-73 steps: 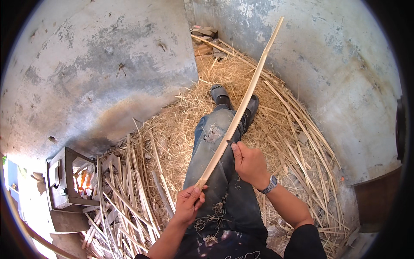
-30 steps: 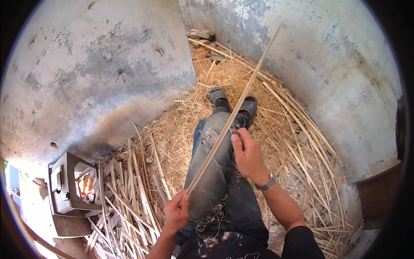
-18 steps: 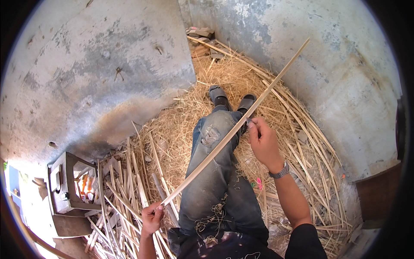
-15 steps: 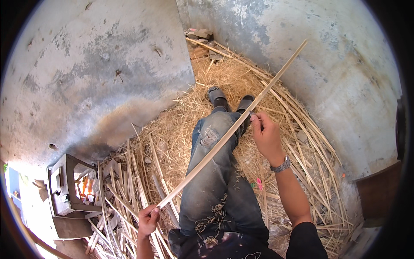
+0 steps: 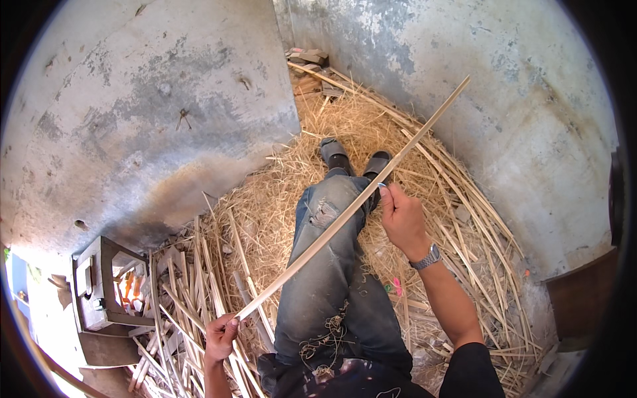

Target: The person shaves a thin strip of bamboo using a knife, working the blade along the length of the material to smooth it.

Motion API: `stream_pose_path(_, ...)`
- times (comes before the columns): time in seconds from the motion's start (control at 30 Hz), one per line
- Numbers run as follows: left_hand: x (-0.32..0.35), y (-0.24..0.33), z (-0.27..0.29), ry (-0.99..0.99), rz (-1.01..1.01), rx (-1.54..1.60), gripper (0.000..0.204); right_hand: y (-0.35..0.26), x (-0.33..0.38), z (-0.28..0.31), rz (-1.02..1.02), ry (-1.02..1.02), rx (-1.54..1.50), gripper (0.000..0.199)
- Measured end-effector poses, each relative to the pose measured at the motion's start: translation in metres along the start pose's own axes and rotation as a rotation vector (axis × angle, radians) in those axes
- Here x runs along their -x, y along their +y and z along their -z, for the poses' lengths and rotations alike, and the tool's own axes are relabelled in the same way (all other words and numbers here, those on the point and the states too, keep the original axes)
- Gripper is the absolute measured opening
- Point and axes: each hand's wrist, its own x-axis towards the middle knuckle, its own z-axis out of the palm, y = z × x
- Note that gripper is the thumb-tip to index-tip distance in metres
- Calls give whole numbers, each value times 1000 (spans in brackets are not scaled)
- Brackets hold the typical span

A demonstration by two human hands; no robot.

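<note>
A long, flat, pale strip of split bamboo [image 5: 338, 222] slants over my legs, from low on the left to high on the right. Its lower end is pinched between the thumb and fingers of my left hand [image 5: 221, 337]. My right hand [image 5: 404, 217] is closed beside the strip, past its middle. A small shiny blade-like tool [image 5: 381, 185] shows at the right thumb, against the strip's edge; most of it is hidden in the fingers.
Straw-like shavings [image 5: 265, 199] cover the floor around my sandalled feet. Long bamboo strips [image 5: 474, 192] lie along the right wall, and more strips [image 5: 212, 265] are heaped at the left. A box-like wooden frame [image 5: 109, 288] stands by the left wall [image 5: 152, 86].
My right hand has slid slightly down and left along the strip. The strip's far end has dipped a little, and my left hand has shifted slightly left.
</note>
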Motion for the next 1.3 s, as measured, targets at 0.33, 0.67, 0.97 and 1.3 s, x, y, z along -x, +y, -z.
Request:
stream_pose_path(0.33,-1,3,5,-13,1,-10,29,3,8,-1,-12,-67,-39,33)
stream_pose_path(0.67,-6,5,4,-24,21,20,29,-13,21,-8,57,-168,-99,30)
stream_pose_path(0.97,-13,5,-17,-42,-22,78,28,-33,42,-22,80,-205,-138,29)
stream_pose_path(1.3,-17,6,-19,-52,13,68,29,-23,26,-22,24,-106,-88,29)
